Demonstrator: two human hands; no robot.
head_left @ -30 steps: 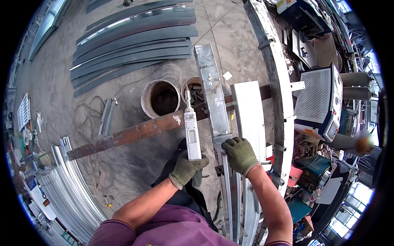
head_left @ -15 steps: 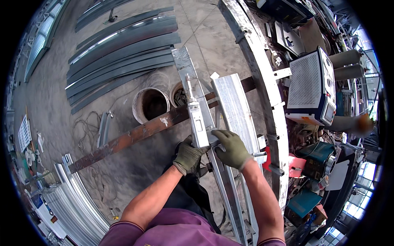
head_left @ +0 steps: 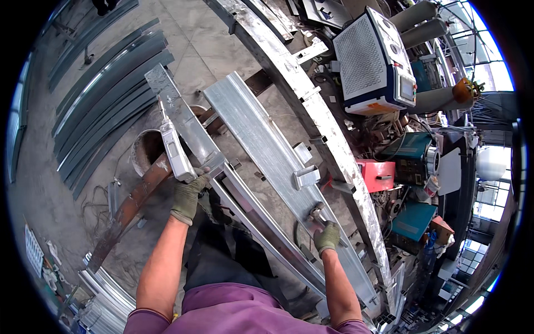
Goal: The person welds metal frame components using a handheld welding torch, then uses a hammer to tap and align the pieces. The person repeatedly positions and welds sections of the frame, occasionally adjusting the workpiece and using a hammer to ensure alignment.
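My left hand (head_left: 187, 196), in an olive work glove, is closed around the rear of a silver-white welding gun (head_left: 177, 154). Its narrow nozzle points away from me, beside a flat steel bar (head_left: 183, 118). Over to the right, a wide galvanized steel channel (head_left: 253, 134) lies at a slant. A small hammer (head_left: 316, 211) rests on that channel, and my gloved right hand (head_left: 327, 237) has its fingers curled at the handle end. Most of the handle is hidden by the hand. A short metal bracket piece (head_left: 306, 177) sits on the channel ahead of the hammer.
A rusty brown beam (head_left: 130, 206) crosses under the workpieces, with a bucket (head_left: 146, 149) behind it. A long whitish steel beam (head_left: 311, 119) runs along the right. Beyond stand a white-blue machine (head_left: 364, 64) and a red box (head_left: 376, 175). Grey steel strips (head_left: 111, 92) lie on the floor at left.
My view has turned right. My right hand has left the welding gun and the near bar, moving right and nearer to the hammer on the channel. My left hand still holds the gun.
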